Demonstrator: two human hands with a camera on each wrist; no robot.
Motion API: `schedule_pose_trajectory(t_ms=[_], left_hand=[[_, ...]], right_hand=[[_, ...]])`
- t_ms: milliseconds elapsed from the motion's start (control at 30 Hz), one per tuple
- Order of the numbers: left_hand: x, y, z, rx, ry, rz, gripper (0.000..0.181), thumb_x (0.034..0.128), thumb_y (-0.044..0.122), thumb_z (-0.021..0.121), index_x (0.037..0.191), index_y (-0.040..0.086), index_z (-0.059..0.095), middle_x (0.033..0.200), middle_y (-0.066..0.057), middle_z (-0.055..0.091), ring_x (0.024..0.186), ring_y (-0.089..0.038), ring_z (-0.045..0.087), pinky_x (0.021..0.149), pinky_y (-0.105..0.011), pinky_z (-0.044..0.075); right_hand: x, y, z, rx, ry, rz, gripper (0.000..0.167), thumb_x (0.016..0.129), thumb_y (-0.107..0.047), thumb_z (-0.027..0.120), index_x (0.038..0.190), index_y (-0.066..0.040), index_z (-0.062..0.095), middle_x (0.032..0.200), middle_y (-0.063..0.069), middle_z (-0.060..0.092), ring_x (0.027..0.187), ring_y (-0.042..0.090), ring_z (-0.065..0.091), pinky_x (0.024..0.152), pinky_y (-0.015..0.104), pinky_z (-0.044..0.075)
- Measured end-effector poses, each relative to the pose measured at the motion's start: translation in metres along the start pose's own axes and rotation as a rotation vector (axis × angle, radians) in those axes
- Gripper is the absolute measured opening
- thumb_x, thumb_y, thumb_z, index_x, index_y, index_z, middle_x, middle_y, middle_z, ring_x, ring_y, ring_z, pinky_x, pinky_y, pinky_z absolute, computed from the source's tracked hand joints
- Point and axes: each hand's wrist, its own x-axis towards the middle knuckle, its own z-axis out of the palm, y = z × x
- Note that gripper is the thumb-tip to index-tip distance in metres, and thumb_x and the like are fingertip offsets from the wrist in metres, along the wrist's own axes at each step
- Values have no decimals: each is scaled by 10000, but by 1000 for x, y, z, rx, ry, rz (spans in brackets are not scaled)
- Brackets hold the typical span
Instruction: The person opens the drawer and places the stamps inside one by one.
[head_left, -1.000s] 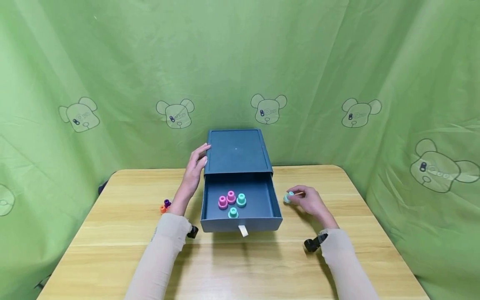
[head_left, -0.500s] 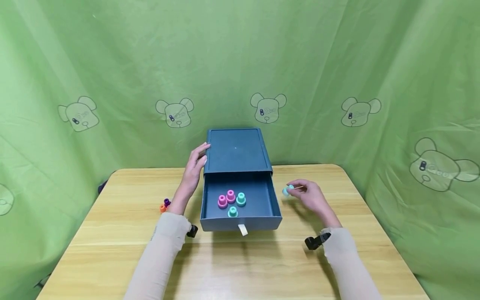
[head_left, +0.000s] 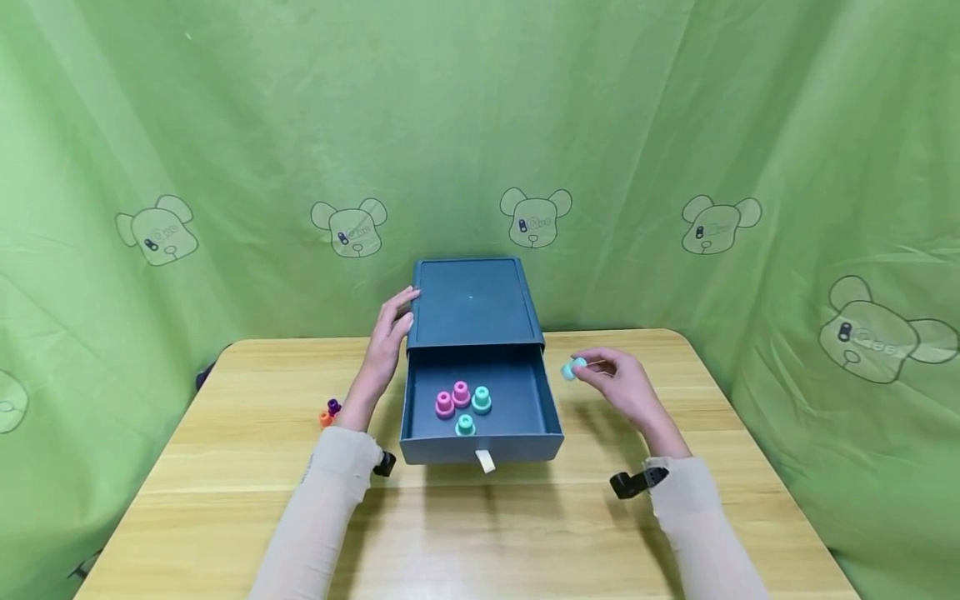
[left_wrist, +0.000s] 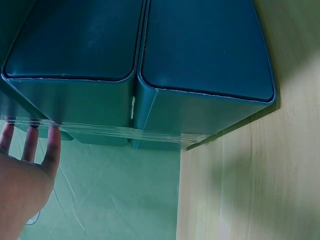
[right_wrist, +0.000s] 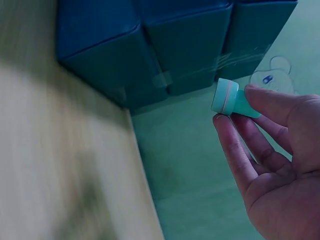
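My right hand [head_left: 624, 390] pinches a mint-green toy peg [head_left: 574, 368] between thumb and fingers, in the air right of the pulled-out drawer [head_left: 521, 404]. In the right wrist view, this peg [right_wrist: 225, 97] is tipped sideways, its wide base pointing away from the palm. Two pink pegs [head_left: 445, 405] and two mint-green pegs [head_left: 482, 400] stand inside the drawer. My left hand [head_left: 384, 346] rests against the left side of the dark blue drawer cabinet [head_left: 476, 300]. In the left wrist view, the fingers [left_wrist: 53, 147] reach to its side, extended.
Small orange [head_left: 326, 418] and purple [head_left: 334, 406] pieces lie left of the cabinet, partly hidden by the left forearm. A white pull tab [head_left: 485, 461] hangs from the drawer front. The wooden table [head_left: 675, 517] meets a green curtain [head_left: 630, 167] at the back.
My right hand has lifted the mint-green peg up from near the table and moved slightly away from me. The left hand and drawer look the same.
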Motion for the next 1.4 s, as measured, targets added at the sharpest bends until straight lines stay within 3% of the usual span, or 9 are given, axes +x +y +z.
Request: schedule_pose_trajectory(t_ms=[333, 700, 933, 1167, 1400], left_hand=[[0, 0, 0, -3, 5, 14, 504, 1072, 192, 424, 1540, 6, 435, 1664, -187, 295, 1490, -405, 313, 1213, -621, 261], [0, 0, 0, 0, 8, 1, 501, 1074, 203, 436, 1540, 20, 446, 1660, -187, 299, 1484, -409, 318, 1215, -613, 266], [0, 0, 1, -12, 12, 2, 506, 1070, 196, 436, 1543, 17, 437, 1662, -181, 299, 1474, -408, 330, 1210, -606, 279], [-1, -1, 0, -13, 13, 2, 508, 1070, 199, 433, 1544, 17, 435, 1663, -180, 297, 1476, -407, 328, 1209, -610, 278], [0, -2, 0, -11, 6, 6, 507, 1073, 215, 434, 1543, 23, 441, 1664, -180, 293, 1482, -406, 320, 1213, -611, 271]], right_hand=[[-9, -30, -3, 83, 20, -48, 416, 983, -308, 726, 1301, -42, 687, 1159, 172, 715, 929, 62, 681, 795, 222, 550], [-24, -67, -4, 188, 25, -129, 347, 977, -254, 738, 1252, -45, 703, 1118, 116, 715, 945, 71, 708, 867, 188, 577], [-33, -85, -4, 184, 27, -178, 323, 964, -235, 754, 1224, -47, 717, 1067, 35, 724, 927, 93, 711, 837, 199, 592], [-42, -101, -3, 221, -10, -220, 308, 958, -168, 755, 1220, -12, 712, 1104, 43, 734, 914, 110, 735, 821, 225, 606], [-48, -110, 2, 248, -77, -263, 263, 962, -110, 738, 1213, -34, 716, 1181, 139, 711, 943, 129, 742, 847, 240, 608]])
